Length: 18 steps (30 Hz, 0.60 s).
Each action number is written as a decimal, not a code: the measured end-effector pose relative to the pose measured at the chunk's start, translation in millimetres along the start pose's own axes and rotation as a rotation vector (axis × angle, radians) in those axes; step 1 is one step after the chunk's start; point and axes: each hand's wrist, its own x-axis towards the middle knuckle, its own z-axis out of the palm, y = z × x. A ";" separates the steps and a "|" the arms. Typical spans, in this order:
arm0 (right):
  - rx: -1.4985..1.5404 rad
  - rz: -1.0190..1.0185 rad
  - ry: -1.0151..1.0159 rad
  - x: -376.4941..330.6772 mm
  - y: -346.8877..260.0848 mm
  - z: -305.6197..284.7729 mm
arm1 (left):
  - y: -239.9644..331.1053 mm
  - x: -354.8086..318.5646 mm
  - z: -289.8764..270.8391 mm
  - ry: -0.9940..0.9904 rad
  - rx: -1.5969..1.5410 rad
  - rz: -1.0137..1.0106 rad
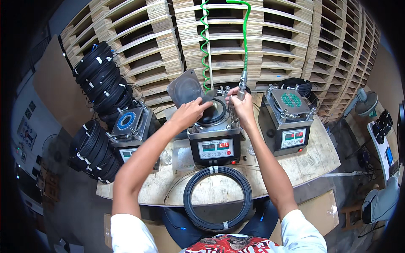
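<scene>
Clamped in the right hand [241, 109] is a metal air gun [243, 82], over the right side of the middle machine [214, 161], toward the table's [316, 160] back edge; whether the left hand [190, 113] grips the dark piece [209, 97], I cannot tell. Other machines [275, 141] stand at both sides. A black coil [188, 189] overhangs the front edge. One clear box [182, 167] has contents unclear to me.

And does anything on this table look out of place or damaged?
I see no spill or damage. Only the black coil stands out: it reaches beyond the table, over the person's lap, rather than lying fully on top.
</scene>
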 end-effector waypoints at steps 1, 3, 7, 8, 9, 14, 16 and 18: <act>-0.059 0.007 0.016 2.7 0.3 1.2 | 5.0 -2.9 5.8 0.131 -0.090 -0.099; -0.081 0.008 0.032 0.4 5.2 8.1 | 19.4 -8.1 8.0 0.310 -0.212 -0.260; -0.090 0.033 0.054 -19.7 12.8 27.0 | 31.4 -24.0 8.9 0.396 -0.228 -0.288; -0.071 0.069 0.051 -26.0 11.6 31.9 | 33.8 -27.4 7.5 0.404 -0.233 -0.326; -0.073 0.071 0.044 -30.1 11.0 38.0 | 35.6 -30.3 6.8 0.412 -0.238 -0.365; 0.083 0.082 0.075 -33.3 24.5 61.5 | 35.3 -28.4 10.1 0.397 -0.245 -0.561; 0.048 0.048 0.118 -26.3 31.3 65.3 | 34.3 -28.8 14.1 0.430 -0.282 -0.531; -0.028 -0.128 0.298 -12.7 41.8 54.9 | 40.6 -23.4 11.9 0.483 -0.264 -0.486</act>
